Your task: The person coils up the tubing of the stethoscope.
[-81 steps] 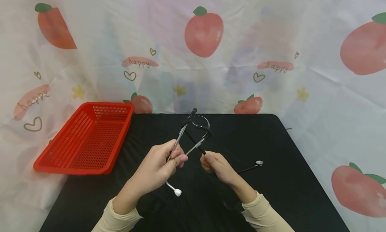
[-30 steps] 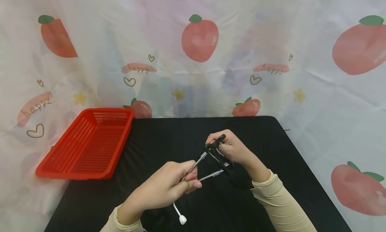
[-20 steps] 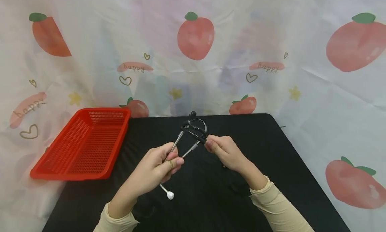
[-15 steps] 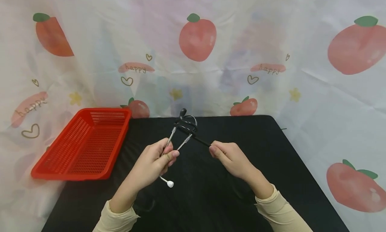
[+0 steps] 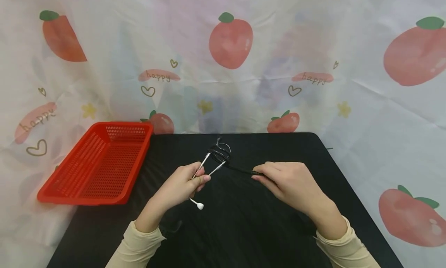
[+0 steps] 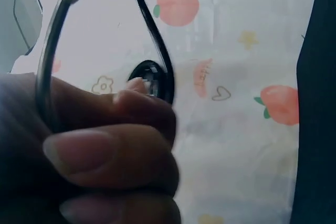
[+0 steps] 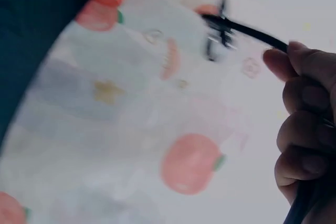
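A stethoscope (image 5: 220, 155) is held above the table, its black tubing looped round the upper part of the metal ear tubes. My left hand (image 5: 181, 184) grips both ear tubes. Below that hand one white earpiece (image 5: 200, 206) sticks out; the other is hidden. To the right, my right hand (image 5: 296, 188) pinches the tubing between thumb and fingers, and a stretch runs from there to the loops. In the right wrist view, the tubing (image 7: 257, 34) passes through the curled right fingers (image 7: 296, 129) and comes out below them. The chest piece cannot be seen.
A red plastic basket (image 5: 138, 159) with perforated walls stands at the left, over the edge of the black table (image 5: 223, 233). Behind the table hangs a white curtain (image 5: 244, 93) printed with fruit, which also covers both sides.
My right hand has gone round behind the ear tubes, come forward, and moved right with the tubing. More tubing is wound now. The chest piece, seen at the right earlier, is out of sight.
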`<control>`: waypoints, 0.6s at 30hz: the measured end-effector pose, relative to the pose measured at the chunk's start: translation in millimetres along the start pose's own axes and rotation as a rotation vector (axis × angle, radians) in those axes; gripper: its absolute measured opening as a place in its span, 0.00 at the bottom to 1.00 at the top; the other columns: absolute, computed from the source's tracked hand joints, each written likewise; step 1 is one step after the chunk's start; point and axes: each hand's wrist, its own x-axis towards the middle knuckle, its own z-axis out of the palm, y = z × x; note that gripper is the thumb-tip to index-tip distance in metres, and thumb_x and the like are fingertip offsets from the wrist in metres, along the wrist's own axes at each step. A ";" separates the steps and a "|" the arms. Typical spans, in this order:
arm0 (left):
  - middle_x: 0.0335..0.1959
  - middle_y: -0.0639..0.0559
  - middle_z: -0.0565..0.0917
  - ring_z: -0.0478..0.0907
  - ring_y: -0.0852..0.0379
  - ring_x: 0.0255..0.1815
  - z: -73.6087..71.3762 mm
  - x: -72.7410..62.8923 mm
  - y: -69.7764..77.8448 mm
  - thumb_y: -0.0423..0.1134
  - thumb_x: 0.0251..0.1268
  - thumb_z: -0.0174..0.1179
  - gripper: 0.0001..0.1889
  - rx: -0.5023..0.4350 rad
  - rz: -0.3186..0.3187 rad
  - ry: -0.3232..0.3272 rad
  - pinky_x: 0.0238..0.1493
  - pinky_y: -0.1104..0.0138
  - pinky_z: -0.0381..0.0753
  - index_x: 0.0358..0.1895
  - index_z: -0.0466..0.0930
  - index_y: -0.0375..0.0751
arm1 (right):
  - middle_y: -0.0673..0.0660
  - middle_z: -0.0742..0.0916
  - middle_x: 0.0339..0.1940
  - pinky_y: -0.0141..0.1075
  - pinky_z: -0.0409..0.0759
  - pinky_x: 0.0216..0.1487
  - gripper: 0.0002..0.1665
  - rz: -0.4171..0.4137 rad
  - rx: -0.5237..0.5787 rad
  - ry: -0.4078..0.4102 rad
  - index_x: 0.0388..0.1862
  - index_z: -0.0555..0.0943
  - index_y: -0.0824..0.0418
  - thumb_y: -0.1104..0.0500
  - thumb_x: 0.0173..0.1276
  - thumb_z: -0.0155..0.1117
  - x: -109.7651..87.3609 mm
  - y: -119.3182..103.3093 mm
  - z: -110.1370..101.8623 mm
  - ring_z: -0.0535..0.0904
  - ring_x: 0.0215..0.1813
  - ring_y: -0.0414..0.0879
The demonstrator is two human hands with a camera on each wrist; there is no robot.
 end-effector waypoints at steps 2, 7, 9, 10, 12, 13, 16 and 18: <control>0.20 0.56 0.73 0.64 0.62 0.16 1.8 1.1 1.9 0.39 0.76 0.62 0.15 0.059 0.023 -0.063 0.19 0.71 0.63 0.30 0.67 0.43 | 0.39 0.82 0.25 0.29 0.74 0.25 0.19 -0.075 -0.031 0.034 0.39 0.86 0.51 0.43 0.82 0.55 12.2 -0.7 -8.9 0.72 0.22 0.30; 0.20 0.61 0.68 0.64 0.66 0.19 4.3 -0.1 11.8 0.40 0.77 0.60 0.16 0.122 0.142 -0.378 0.24 0.73 0.65 0.30 0.65 0.45 | 0.38 0.78 0.23 0.25 0.70 0.25 0.15 -0.242 0.092 0.057 0.35 0.86 0.49 0.42 0.76 0.63 44.9 2.3 -26.0 0.69 0.22 0.29; 0.21 0.62 0.65 0.62 0.69 0.21 5.2 -3.0 17.8 0.40 0.78 0.59 0.17 0.114 0.219 -0.527 0.26 0.75 0.65 0.30 0.63 0.45 | 0.37 0.80 0.25 0.22 0.69 0.26 0.12 -0.271 0.250 0.004 0.35 0.86 0.48 0.43 0.71 0.68 56.8 6.4 -29.3 0.70 0.24 0.27; 0.22 0.62 0.63 0.62 0.71 0.22 5.3 -5.3 21.5 0.39 0.79 0.58 0.17 0.116 0.266 -0.585 0.27 0.76 0.65 0.30 0.61 0.46 | 0.37 0.81 0.26 0.21 0.69 0.27 0.10 -0.276 0.340 -0.036 0.35 0.86 0.47 0.43 0.69 0.71 62.4 9.0 -29.7 0.70 0.25 0.27; 0.23 0.62 0.62 0.62 0.73 0.23 5.2 -11.7 29.9 0.37 0.79 0.58 0.18 0.127 0.367 -0.653 0.29 0.78 0.65 0.30 0.59 0.45 | 0.37 0.83 0.28 0.20 0.70 0.29 0.08 -0.271 0.540 -0.138 0.35 0.87 0.48 0.47 0.65 0.75 72.9 14.5 -26.9 0.72 0.28 0.26; 0.23 0.62 0.62 0.64 0.76 0.24 5.0 -15.4 34.7 0.36 0.78 0.58 0.18 0.145 0.423 -0.658 0.29 0.79 0.66 0.31 0.59 0.45 | 0.37 0.84 0.29 0.20 0.71 0.30 0.08 -0.266 0.634 -0.185 0.36 0.87 0.48 0.48 0.63 0.76 77.5 17.3 -23.6 0.73 0.29 0.26; 0.22 0.63 0.64 0.72 0.82 0.28 3.1 -26.5 49.1 0.33 0.77 0.59 0.17 0.200 0.557 -0.624 0.28 0.81 0.66 0.31 0.60 0.45 | 0.41 0.86 0.29 0.23 0.74 0.30 0.06 -0.265 0.888 -0.281 0.37 0.88 0.51 0.54 0.62 0.76 85.8 24.5 -7.5 0.75 0.28 0.29; 0.21 0.62 0.64 0.75 0.84 0.31 1.7 -32.7 56.4 0.29 0.74 0.60 0.17 0.220 0.617 -0.580 0.27 0.82 0.65 0.31 0.60 0.45 | 0.45 0.85 0.27 0.26 0.74 0.27 0.05 -0.268 1.041 -0.297 0.37 0.88 0.54 0.55 0.65 0.74 85.6 28.3 6.9 0.74 0.26 0.33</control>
